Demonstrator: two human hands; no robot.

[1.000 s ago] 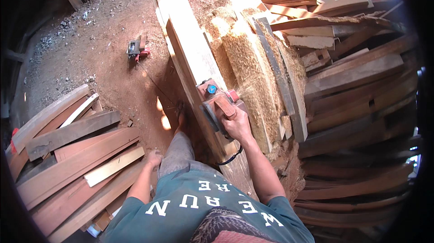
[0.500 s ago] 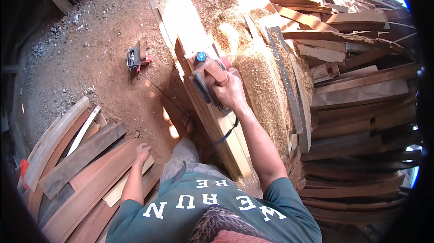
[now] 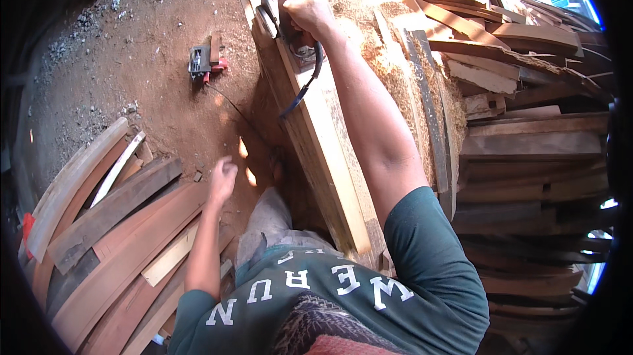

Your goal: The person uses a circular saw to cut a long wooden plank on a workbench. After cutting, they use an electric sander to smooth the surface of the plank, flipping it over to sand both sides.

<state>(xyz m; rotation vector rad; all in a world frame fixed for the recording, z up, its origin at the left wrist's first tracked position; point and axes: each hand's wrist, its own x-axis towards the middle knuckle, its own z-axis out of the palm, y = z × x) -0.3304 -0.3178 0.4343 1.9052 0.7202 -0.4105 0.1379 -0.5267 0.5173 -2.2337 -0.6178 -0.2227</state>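
Observation:
My right arm reaches far forward, its hand (image 3: 307,8) wrapped round the handle of an electric hand planer (image 3: 287,25). The planer rests on the far part of a long timber beam (image 3: 330,163), and its dark cord (image 3: 310,88) loops back over the beam's left edge. My fingers and wrist hide part of the tool. My left hand (image 3: 223,180) hangs in the air on the left, empty, with loosely bent fingers. Nearest to it are the stacked boards at lower left.
Curved boards (image 3: 132,249) lie piled at lower left. A small grey-and-red power tool (image 3: 201,63) with a cord sits on the dirt floor. Right of the beam are wood shavings (image 3: 395,91), a dark plank (image 3: 425,104) and a tall stack of curved timbers (image 3: 534,144).
My right hand has pushed the planer forward along the beam, away from my body, straightening the arm. My left hand has risen a little, forward and to the right.

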